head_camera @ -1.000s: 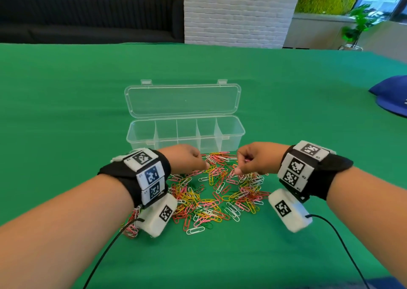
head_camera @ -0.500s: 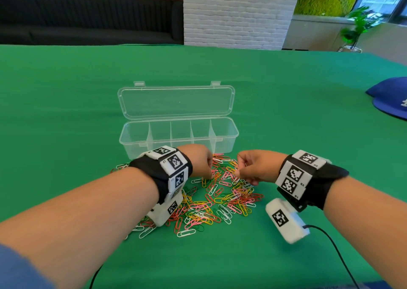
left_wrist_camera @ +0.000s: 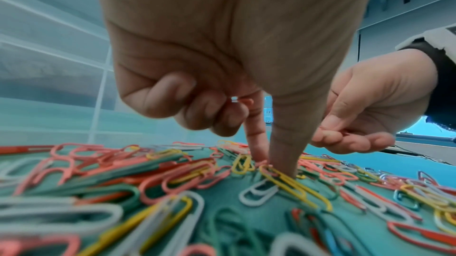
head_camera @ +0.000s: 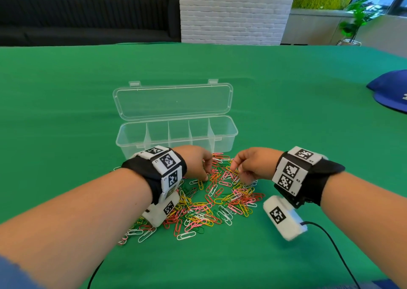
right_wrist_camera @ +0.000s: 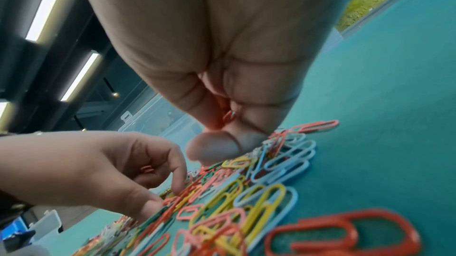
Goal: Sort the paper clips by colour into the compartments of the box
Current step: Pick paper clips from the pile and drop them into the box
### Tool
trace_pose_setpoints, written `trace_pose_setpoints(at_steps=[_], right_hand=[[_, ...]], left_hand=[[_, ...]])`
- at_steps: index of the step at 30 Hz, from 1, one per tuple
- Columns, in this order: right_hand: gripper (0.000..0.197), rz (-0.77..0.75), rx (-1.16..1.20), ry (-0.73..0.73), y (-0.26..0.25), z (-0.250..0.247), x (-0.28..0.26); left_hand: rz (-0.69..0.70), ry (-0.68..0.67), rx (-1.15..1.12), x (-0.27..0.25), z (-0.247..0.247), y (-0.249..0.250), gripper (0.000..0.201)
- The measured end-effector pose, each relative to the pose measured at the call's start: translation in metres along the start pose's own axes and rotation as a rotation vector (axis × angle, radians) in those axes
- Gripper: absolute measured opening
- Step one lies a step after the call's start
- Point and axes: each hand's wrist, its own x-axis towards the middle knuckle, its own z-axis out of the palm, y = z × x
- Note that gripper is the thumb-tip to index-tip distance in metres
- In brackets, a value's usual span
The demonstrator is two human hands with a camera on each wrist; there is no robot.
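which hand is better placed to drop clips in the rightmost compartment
Probably the right hand: it already holds reddish clips and sits nearer the box's right end; the left hand is lower in the pile.

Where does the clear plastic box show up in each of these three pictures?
Head: the clear plastic box sits mid-frame, lid open, just behind both hands.
Left wrist: its blurred wall fills the left side.
Right wrist: centre-left, behind the left hand.
Shared landmark: the paper clip pile.
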Motion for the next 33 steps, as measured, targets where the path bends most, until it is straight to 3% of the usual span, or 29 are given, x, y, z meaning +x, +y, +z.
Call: trace_pose_setpoints(at_steps=[4,11,17,23,28,33], right_hand=[[0.04,-0.058,-0.215,0.033,-0.01,0.0,-0.002],[0.016,-0.243,-0.817,0.112,-0.018,0.006,-0.005],[0.015,-0.282,-0.992,0.098,-0.023,0.011,-0.005],[0.005,-0.288,-0.947,0.083,-0.022,0.013,-0.006],[0.024,-0.251,-0.73,0.078,-0.018,0.008,-0.009],[0.024,-0.197,-0.431,0.02,-0.013,0.007,-0.013]], left_hand=[[-0.02,-0.045,-0.07,0.003,0.002,-0.004,0.014],[-0.031,-0.069,-0.129,0.002,0.003,-0.005,0.014],[-0.051,-0.069,-0.212,-0.001,0.003,-0.008,0.013],[-0.061,-0.069,-0.381,-0.01,-0.008,-0.016,0.008],[-0.122,-0.133,-0.981,-0.019,-0.012,-0.02,0.016],[-0.18,-0.138,-1.288,-0.025,-0.009,-0.024,0.016]])
